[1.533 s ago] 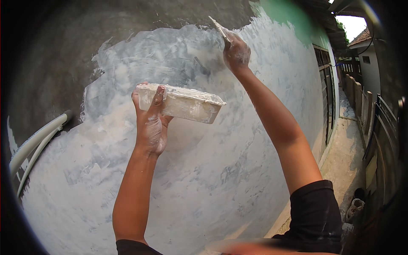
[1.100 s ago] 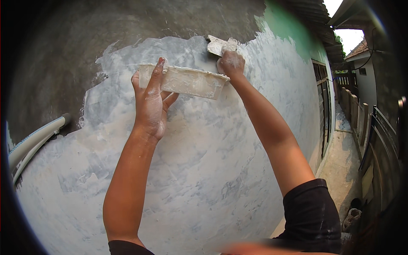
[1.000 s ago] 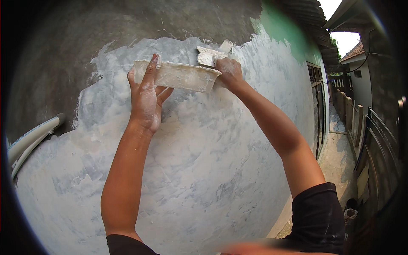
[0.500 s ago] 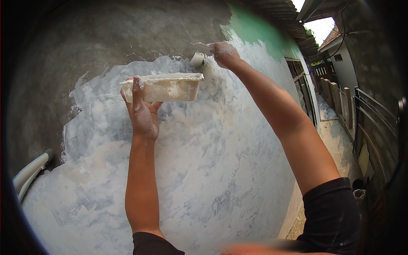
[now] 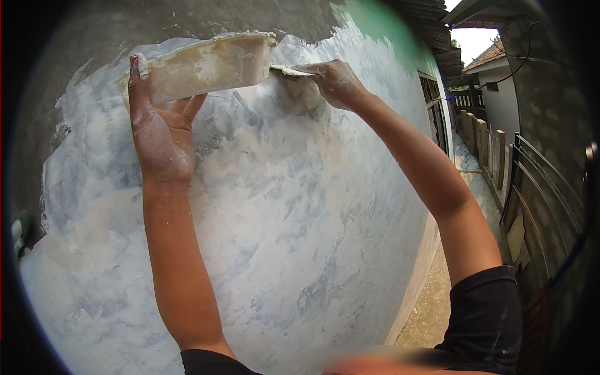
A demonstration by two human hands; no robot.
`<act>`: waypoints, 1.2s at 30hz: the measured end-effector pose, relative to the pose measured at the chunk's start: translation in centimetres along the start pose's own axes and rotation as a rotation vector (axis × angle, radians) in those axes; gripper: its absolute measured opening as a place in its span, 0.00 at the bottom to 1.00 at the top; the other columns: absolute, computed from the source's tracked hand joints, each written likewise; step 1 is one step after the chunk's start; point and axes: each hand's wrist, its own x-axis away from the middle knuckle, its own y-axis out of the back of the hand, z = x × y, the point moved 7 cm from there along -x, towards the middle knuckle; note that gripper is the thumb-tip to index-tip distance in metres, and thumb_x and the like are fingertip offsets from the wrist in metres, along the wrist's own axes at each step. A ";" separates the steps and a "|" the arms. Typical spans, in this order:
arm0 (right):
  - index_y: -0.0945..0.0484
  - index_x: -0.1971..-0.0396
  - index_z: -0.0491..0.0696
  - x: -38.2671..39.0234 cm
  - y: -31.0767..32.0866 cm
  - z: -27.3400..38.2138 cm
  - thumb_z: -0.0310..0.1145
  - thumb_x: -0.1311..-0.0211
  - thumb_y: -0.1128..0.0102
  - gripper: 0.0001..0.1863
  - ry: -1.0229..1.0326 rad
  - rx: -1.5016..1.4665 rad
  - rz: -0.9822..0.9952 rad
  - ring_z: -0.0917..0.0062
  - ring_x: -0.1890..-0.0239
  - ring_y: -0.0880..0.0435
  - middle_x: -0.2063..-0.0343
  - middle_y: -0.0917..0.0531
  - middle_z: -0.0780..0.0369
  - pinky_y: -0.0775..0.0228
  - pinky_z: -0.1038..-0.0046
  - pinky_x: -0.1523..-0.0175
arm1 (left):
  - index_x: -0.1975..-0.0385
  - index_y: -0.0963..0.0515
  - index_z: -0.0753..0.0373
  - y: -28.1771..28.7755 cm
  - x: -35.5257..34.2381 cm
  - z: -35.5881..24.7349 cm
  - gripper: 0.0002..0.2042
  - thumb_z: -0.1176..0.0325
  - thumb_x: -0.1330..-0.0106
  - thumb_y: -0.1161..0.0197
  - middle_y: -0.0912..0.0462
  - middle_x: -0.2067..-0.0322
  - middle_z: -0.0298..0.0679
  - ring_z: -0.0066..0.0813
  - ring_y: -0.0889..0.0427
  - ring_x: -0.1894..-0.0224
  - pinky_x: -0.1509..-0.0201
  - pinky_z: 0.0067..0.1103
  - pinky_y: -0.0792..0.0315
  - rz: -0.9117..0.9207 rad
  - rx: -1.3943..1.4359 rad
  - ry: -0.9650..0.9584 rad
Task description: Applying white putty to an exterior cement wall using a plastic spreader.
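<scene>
My left hand (image 5: 164, 134) is raised and grips a whitish plastic tub (image 5: 206, 70) from below and at its left end, thumb up the near side. White paste is smeared on the tub's rim and on my thumb. Beside the tub's right end, my right hand (image 5: 340, 82) is closed around a putty knife (image 5: 295, 71), whose blade carries white paste. The blade lies close to the tub's right wall; whether they touch I cannot tell. Behind both hands stands the wall (image 5: 281, 219), coated with patchy white putty. The tub's inside is hidden from me.
Bare grey wall (image 5: 206, 17) borders the putty at the upper left, and green paint (image 5: 375, 22) at the top. A window frame (image 5: 433, 106) sits farther right. Along the right runs a narrow walkway (image 5: 478, 194) with a low fence (image 5: 494, 150) and metal rails (image 5: 544, 181).
The tub has moved left, up and closer to me in my left hand. My right hand has shifted slightly right and down with the putty knife. The view has shifted.
</scene>
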 end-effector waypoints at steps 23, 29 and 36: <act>0.18 0.54 0.46 1.4 1.4 6.4 0.22 0.46 0.49 0.19 -0.187 -0.225 0.028 0.53 0.67 0.17 0.69 0.17 0.45 0.25 0.58 0.57 | 0.37 0.43 0.59 2.6 1.2 -1.7 0.29 0.46 0.28 0.49 0.34 0.41 0.46 0.39 0.31 0.37 0.33 0.35 0.31 -0.160 -0.029 -0.082; 0.19 0.56 0.43 -5.0 3.3 4.0 0.23 0.45 0.48 0.17 -0.129 -0.358 -0.305 0.50 0.66 0.17 0.69 0.17 0.45 0.26 0.60 0.57 | 0.32 0.50 0.59 3.2 1.7 -3.5 0.35 0.43 0.29 0.49 0.37 0.38 0.45 0.40 0.35 0.34 0.31 0.38 0.36 -0.254 -0.069 -0.112; 0.17 0.58 0.46 -7.0 -2.4 6.8 0.29 0.44 0.43 0.13 -0.156 -0.099 -0.383 0.51 0.65 0.17 0.70 0.17 0.46 0.24 0.56 0.54 | 0.37 0.42 0.59 4.9 1.5 -3.9 0.30 0.46 0.30 0.46 0.33 0.41 0.42 0.36 0.31 0.38 0.34 0.35 0.33 -0.259 -0.116 -0.212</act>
